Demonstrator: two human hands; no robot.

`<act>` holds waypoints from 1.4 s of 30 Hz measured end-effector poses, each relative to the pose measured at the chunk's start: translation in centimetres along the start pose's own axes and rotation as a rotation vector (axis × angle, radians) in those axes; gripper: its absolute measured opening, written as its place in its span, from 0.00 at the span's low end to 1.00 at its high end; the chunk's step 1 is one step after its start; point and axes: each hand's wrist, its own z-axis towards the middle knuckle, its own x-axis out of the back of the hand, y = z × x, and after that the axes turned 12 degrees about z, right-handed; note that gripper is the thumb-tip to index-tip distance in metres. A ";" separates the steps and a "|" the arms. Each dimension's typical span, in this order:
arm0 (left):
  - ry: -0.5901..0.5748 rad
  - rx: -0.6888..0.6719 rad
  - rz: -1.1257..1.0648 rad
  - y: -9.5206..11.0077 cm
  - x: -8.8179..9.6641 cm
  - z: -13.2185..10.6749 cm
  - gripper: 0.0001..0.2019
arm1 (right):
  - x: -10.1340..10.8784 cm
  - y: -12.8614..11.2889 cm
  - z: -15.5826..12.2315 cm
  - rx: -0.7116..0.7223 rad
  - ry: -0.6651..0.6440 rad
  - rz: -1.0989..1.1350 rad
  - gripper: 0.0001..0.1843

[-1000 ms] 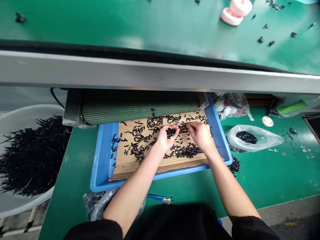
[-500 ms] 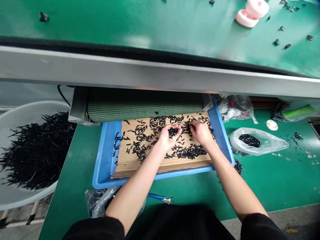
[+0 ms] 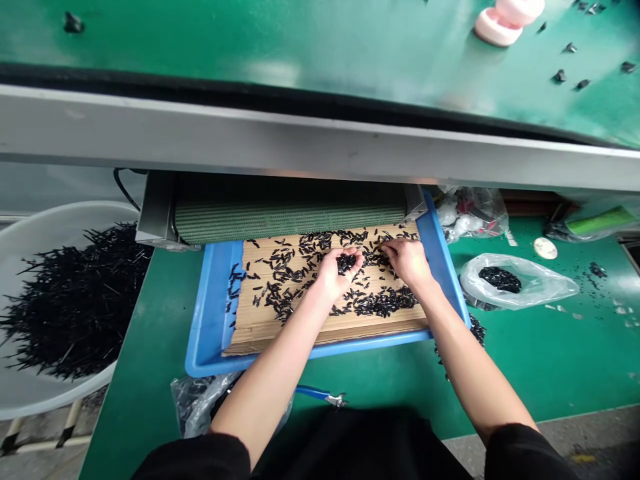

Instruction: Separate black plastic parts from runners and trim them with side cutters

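Left hand (image 3: 336,273), cupped and best kept level, cradles small black parts (image 3: 345,262); right hand (image 3: 410,260) seemingly pinches one off cardboard (image 3: 260,327) in a blue tray (image 3: 210,320).

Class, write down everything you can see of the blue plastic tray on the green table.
The blue plastic tray is rectangular and shallow with a low raised rim. It lies flat on the green table, its far end beneath the ribbed green conveyor belt. A brown corrugated cardboard sheet covers most of its floor, leaving a blue strip on the left. Scattered over it lie small black plastic pieces. The left hand, cupping some pieces, and the right hand are over the cardboard.
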 end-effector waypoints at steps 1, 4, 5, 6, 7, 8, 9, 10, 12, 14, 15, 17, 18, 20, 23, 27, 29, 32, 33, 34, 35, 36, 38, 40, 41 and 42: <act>0.000 0.000 0.000 0.0 0.0 0.0 0.05 | -0.2 -0.2 0.2 0.016 -0.044 -0.019 0.16; 0.002 0.003 -0.002 0.0 -0.1 0.0 0.05 | -0.7 -0.4 0.7 0.002 -0.106 -0.065 0.14; 0.003 0.004 -0.004 0.0 -0.1 0.0 0.05 | -0.8 -0.4 0.9 -0.003 -0.113 -0.077 0.14; 0.003 0.006 -0.006 0.0 -0.2 0.0 0.05 | -0.8 -0.4 1.0 -0.006 -0.115 -0.087 0.14; 0.003 0.008 -0.008 0.0 -0.2 -0.1 0.05 | -0.7 -0.5 1.2 -0.008 -0.110 -0.095 0.15; 0.002 0.009 -0.011 0.0 -0.2 -0.1 0.05 | -0.7 -0.5 1.4 -0.008 -0.102 -0.102 0.16; 0.002 0.010 -0.013 0.0 -0.2 -0.1 0.05 | -0.6 -0.6 1.6 -0.005 -0.096 -0.106 0.17; 0.003 0.010 -0.015 0.0 -0.2 -0.1 0.06 | -0.6 -0.6 1.8 0.002 -0.094 -0.109 0.18; 0.005 0.011 -0.015 0.0 -0.3 -0.2 0.06 | -0.5 -0.7 2.3 0.030 -0.117 -0.108 0.17; 0.009 0.012 -0.015 0.1 -0.4 -0.3 0.06 | -0.6 -0.7 2.8 0.061 -0.156 -0.103 0.15; 0.010 0.015 -0.016 0.2 -0.5 -0.4 0.06 | -0.5 -0.7 3.0 0.070 -0.168 -0.101 0.15; 0.011 0.017 -0.018 0.2 -0.6 -0.6 0.05 | -0.3 -0.8 3.0 0.073 -0.172 -0.095 0.14; 0.012 0.018 -0.019 0.2 -0.7 -0.7 0.05 | -0.1 -1.1 2.8 0.072 -0.165 -0.089 0.14; 0.015 0.019 -0.016 0.1 -0.8 -0.7 0.06 | 0.4 -2.2 2.0 0.081 -0.142 -0.067 0.15; 0.034 0.029 -0.006 -0.2 -0.8 -0.5 0.08 | 1.1 -5.3 0.2 0.181 -0.111 0.105 0.15; 0.066 0.067 -0.004 -0.5 -0.5 -0.1 0.10 | 2.1 -8.7 -1.6 0.284 -0.141 0.328 0.17; 0.052 0.065 -0.016 -0.4 -0.4 -0.2 0.10 | 2.6 -8.6 -1.9 0.232 -0.107 0.355 0.17; 0.010 0.042 -0.038 -0.2 -0.5 -0.4 0.05 | 2.4 -6.5 -1.5 0.074 -0.024 0.238 0.15; -0.001 0.035 -0.044 -0.1 -0.5 -0.5 0.04 | 2.0 -5.7 -1.2 0.027 -0.038 0.157 0.15; -0.007 0.030 -0.050 0.0 -0.6 -0.5 0.04 | 1.4 -5.0 -1.0 -0.009 -0.071 0.079 0.14; -0.009 0.027 -0.055 0.0 -0.7 -0.5 0.05 | 0.8 -4.5 -0.7 -0.032 -0.113 0.016 0.13; -0.009 0.025 -0.060 0.1 -0.7 -0.5 0.05 | 0.1 -4.1 -0.4 -0.044 -0.149 -0.027 0.13; -0.005 0.026 -0.067 0.3 -0.8 -0.6 0.04 | -1.0 -3.8 0.0 -0.053 -0.173 -0.057 0.13; 0.004 0.030 -0.073 0.5 -0.9 -0.7 0.05 | -1.5 -3.8 0.3 -0.051 -0.168 -0.061 0.13; 0.008 0.032 -0.075 0.6 -0.9 -0.7 0.05 | -1.4 -3.8 0.3 -0.053 -0.163 -0.064 0.13; 0.010 0.035 -0.078 0.6 -0.9 -0.8 0.05 | -1.3 -3.9 0.2 -0.044 -0.156 -0.063 0.13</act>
